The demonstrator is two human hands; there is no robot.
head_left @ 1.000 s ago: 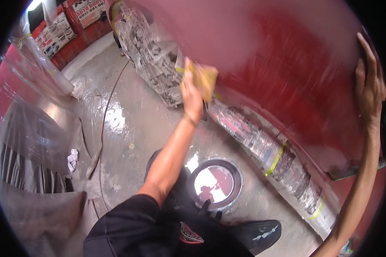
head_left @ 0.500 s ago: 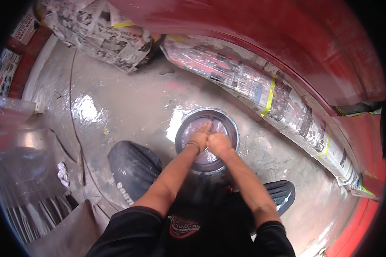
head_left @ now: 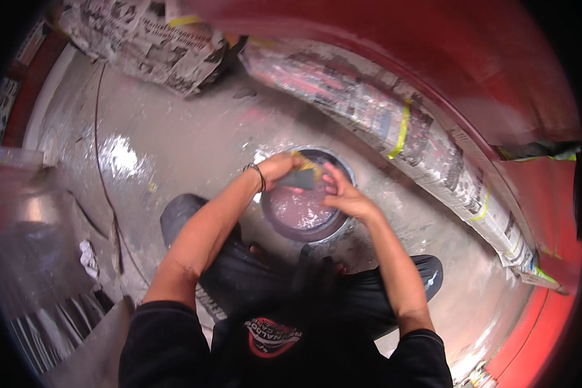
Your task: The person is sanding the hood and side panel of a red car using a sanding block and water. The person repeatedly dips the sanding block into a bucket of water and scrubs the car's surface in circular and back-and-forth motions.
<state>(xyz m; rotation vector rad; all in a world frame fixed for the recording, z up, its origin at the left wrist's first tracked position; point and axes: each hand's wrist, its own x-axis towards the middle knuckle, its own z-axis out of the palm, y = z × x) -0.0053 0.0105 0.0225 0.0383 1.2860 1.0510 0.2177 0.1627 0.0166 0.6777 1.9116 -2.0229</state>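
Note:
Between my legs on the floor stands a round, dark-rimmed basin (head_left: 346, 169) of cloudy pinkish water (head_left: 295, 210). Over its left side my left hand (head_left: 275, 171) pinches a small piece of sandpaper (head_left: 299, 179), dark grey on one face and yellowish at the far edge. My right hand (head_left: 350, 196) is above the basin's right side, its fingers apart and slightly blurred. Those fingertips are close to the sandpaper's right edge; nothing shows in them.
A red car body (head_left: 433, 58) curves along the far right. Its lower edge is masked with newspaper (head_left: 427, 150) and yellow tape (head_left: 401, 132). Another newspaper-covered part (head_left: 155, 48) sits far left. A thin cable (head_left: 97, 123) crosses the wet floor (head_left: 174, 129); plastic sheeting (head_left: 29, 246) lies left.
My hands were together inside the basin, low at the water. They have risen and parted, and the sandpaper now shows in my left hand. The view has shifted slightly.

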